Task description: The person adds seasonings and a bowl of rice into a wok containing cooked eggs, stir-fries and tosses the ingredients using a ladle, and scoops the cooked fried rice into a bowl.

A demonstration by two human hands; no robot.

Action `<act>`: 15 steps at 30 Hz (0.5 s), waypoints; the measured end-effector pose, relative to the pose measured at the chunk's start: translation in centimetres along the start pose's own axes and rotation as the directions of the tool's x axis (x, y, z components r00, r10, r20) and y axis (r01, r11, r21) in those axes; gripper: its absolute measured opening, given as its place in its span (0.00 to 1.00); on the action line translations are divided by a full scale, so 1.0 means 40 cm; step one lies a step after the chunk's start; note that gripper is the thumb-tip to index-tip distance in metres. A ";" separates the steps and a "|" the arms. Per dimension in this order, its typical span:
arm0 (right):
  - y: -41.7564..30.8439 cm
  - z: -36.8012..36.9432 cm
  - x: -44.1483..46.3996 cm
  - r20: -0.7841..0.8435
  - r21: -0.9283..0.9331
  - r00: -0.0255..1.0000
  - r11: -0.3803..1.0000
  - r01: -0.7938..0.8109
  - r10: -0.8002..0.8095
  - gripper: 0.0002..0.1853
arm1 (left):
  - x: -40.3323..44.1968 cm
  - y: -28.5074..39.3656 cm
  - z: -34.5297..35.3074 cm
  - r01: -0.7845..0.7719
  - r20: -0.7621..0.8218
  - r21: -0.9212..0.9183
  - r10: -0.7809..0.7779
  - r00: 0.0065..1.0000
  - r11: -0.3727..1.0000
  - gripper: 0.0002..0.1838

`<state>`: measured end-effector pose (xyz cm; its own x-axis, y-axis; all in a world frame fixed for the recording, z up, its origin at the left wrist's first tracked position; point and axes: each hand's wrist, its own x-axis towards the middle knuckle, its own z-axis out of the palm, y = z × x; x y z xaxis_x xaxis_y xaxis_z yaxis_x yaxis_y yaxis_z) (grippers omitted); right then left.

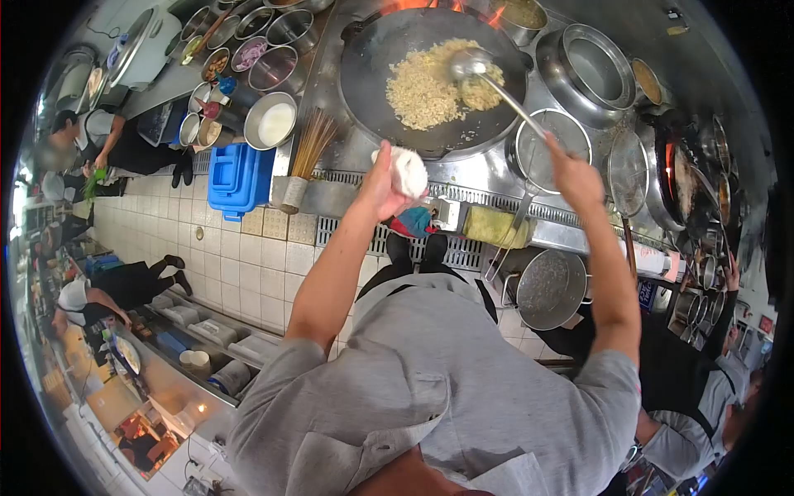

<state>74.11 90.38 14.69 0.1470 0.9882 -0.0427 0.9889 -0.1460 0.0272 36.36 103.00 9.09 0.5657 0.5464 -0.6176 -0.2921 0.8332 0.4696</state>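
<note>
A large dark wok (368, 78) sits over the burner, with flames at its far rim. Pale fried rice (422, 91) is spread across its middle and right. My right hand (576, 178), slightly blurred, is closed around the handle of a steel ladle (471, 62). The ladle's bowl rests on the rice at the right side of the wok. My left hand (382, 186) is closed on a bunched white cloth (408, 172), just in front of the wok's near rim and apart from it.
A bamboo brush (314, 140) stands left of the wok, near a bowl of white stuff (276, 124). Right are a strainer (552, 149) and a steel pot (591, 66). A blue bin (240, 178) stands on the tiles. Co-workers (124, 285) are at left and right.
</note>
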 end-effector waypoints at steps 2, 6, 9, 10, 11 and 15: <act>-0.131 0.091 0.046 -0.023 0.192 0.999 0.981 -0.017 0.022 0.32 | 0.039 0.013 0.023 0.035 -0.017 0.036 -0.034 0.999 0.999 0.35; -0.319 0.102 -0.052 0.010 0.454 1.000 0.890 -0.028 0.026 0.30 | 0.080 0.005 0.061 0.024 -0.173 0.060 -0.013 0.985 0.998 0.33; -0.315 -0.004 -0.231 0.071 0.384 0.995 0.918 -0.097 0.075 0.30 | 0.120 -0.015 0.044 0.006 -0.249 0.039 0.004 0.969 0.999 0.29; -0.289 -0.018 -0.259 0.103 0.343 0.989 0.929 -0.136 0.107 0.30 | 0.132 -0.015 0.045 -0.004 -0.258 0.022 0.009 0.966 1.000 0.28; -0.258 -0.028 -0.265 0.127 0.299 0.983 0.939 -0.168 0.135 0.30 | 0.136 -0.007 0.056 -0.005 -0.264 0.032 0.013 0.964 0.999 0.27; -0.188 0.027 -0.056 0.051 0.081 0.996 0.993 -0.083 0.079 0.29 | 0.117 -0.016 0.075 -0.009 -0.278 0.059 0.025 0.960 0.998 0.23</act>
<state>66.36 89.22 13.50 0.2259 0.9699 -0.0913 0.9716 -0.2311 -0.0502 41.51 104.78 7.78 0.3214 0.5690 -0.7570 -0.2510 0.8220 0.5112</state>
